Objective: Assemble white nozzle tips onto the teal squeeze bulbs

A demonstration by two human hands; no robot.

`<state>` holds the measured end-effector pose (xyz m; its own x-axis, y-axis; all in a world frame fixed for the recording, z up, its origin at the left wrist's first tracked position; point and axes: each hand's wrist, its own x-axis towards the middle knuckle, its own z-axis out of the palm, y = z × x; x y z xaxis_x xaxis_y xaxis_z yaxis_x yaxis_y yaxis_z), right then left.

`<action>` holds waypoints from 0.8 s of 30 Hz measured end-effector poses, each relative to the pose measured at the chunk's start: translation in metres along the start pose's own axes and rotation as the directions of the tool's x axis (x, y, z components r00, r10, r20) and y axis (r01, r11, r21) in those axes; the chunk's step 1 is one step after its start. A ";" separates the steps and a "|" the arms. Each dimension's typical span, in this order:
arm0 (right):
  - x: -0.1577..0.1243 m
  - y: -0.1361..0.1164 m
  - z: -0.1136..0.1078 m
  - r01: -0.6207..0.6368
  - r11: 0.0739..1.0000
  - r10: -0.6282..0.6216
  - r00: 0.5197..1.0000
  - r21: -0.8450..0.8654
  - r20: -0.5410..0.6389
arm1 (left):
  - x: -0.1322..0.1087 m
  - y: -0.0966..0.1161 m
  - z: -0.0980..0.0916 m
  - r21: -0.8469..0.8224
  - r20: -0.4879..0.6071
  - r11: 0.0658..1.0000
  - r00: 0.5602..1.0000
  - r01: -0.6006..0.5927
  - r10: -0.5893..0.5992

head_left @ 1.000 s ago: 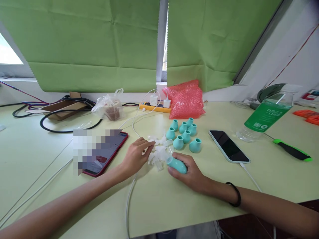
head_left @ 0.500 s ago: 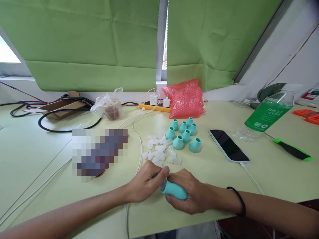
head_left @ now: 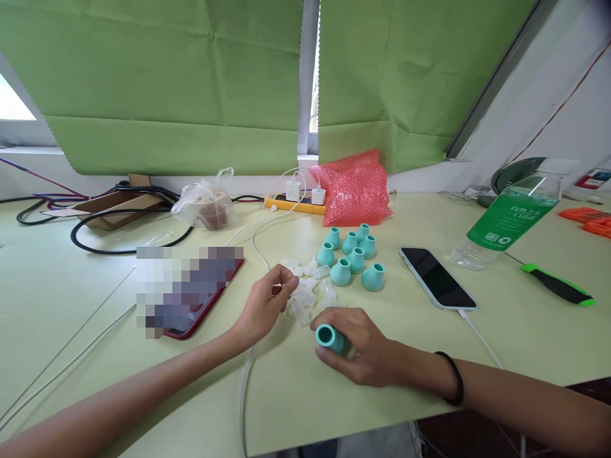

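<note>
My right hand is wrapped round a teal rubber bulb, whose round hollow mouth faces me. Over the left edge of a pile of small translucent plastic pieces, my left hand is closed with thumb and forefinger together. Whatever may be between those fingertips is too hidden to make out. Several more teal bulbs stand upright just behind the pile, their narrow mouths pointing up.
A white-cased phone on a cable lies to the right, near a tilted green-labelled bottle and a screwdriver. Left is a partly blurred red-edged phone. Behind are a power strip and pink bubble wrap.
My left hand has moved away from the bulb's mouth, up and left to the pile. My right hand has turned the bulb so its mouth faces me; no clear piece shows there now.
</note>
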<state>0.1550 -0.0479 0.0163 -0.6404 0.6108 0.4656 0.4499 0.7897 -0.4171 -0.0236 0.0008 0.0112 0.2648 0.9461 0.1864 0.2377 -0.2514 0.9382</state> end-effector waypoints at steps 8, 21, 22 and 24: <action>0.002 0.010 0.007 -0.085 0.996 0.085 0.990 0.011 -0.116 | -0.002 -0.002 -0.001 0.322 -0.014 0.913 0.963 -0.251 0.270; 0.030 0.018 -0.040 -0.119 0.990 0.060 0.852 -0.080 -0.521 | -0.009 -0.008 -0.002 0.669 0.428 0.428 0.786 -0.607 0.446; 0.040 0.021 -0.048 -0.146 0.987 0.094 0.851 -0.060 -0.517 | -0.009 -0.006 -0.003 0.681 0.442 0.433 0.802 -0.591 0.401; 0.065 0.030 -0.059 -0.171 0.985 0.141 0.887 -0.029 -0.440 | -0.009 -0.003 -0.003 0.697 0.473 0.426 0.816 -0.577 0.332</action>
<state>0.1634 0.0184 0.0802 -0.2300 0.6785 0.6977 0.5710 0.6746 -0.4678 -0.0296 -0.0067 0.0079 0.7368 0.5922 0.3263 0.5999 -0.7952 0.0886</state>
